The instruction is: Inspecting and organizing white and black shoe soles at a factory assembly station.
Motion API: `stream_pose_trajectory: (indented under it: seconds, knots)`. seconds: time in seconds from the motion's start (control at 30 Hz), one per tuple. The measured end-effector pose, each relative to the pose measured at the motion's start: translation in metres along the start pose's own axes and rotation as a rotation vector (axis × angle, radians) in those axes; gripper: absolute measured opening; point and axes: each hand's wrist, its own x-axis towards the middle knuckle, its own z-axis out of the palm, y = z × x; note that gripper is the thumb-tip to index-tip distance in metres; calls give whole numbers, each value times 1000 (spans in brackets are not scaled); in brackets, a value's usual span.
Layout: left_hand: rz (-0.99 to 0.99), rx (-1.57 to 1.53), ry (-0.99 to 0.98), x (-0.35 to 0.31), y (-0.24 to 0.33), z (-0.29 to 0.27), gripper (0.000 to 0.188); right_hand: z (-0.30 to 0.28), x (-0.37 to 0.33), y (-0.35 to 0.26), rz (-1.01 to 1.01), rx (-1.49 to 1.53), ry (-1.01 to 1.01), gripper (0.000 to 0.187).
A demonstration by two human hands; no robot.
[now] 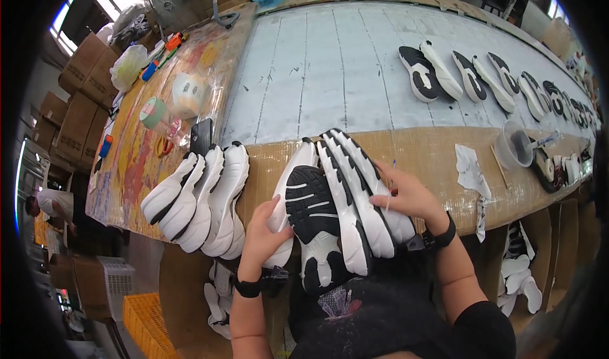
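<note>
Several white shoe soles (355, 235) with black treads stand on edge in a row at the table's near edge, in front of my body. My right hand (409, 197) is closed around the right end of this row. A thin blue-tipped stick (393, 164) shows by its fingers; its kind is too small to tell. My left hand (263, 235) grips a white sole (295, 172) at the row's left. Between that one and the row, a black-treaded sole (311, 200) faces up, leaning. Further left, another row of white soles (209, 213) stands on edge.
Pairs of soles (422, 73) lie along the far right of the white board (304, 61). A clear plastic tub (512, 144) sits at right. At left are a green-lidded jar (153, 113), a white cup (189, 96) and orange-handled scissors (163, 146). Below are boxes holding soles (519, 276).
</note>
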Motion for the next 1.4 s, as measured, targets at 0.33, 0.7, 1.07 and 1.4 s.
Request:
stream_pose_trajectory:
  seconds: [0.33,0.7,1.07,1.4]
  knots:
    - [-567,-1280,-386,-40,30,33,50,-2,-3,24,177,113,-47,76]
    - [-381,-1257,-407,41,73,2,41,-18,28,-19,140,825,100,58]
    - [-442,-1130,-226,58,24,17,31,-23,70,39,148,594,-42,55]
    - [-437,-1199,-234,58,18,33,40,-5,83,43,285,775,59,39]
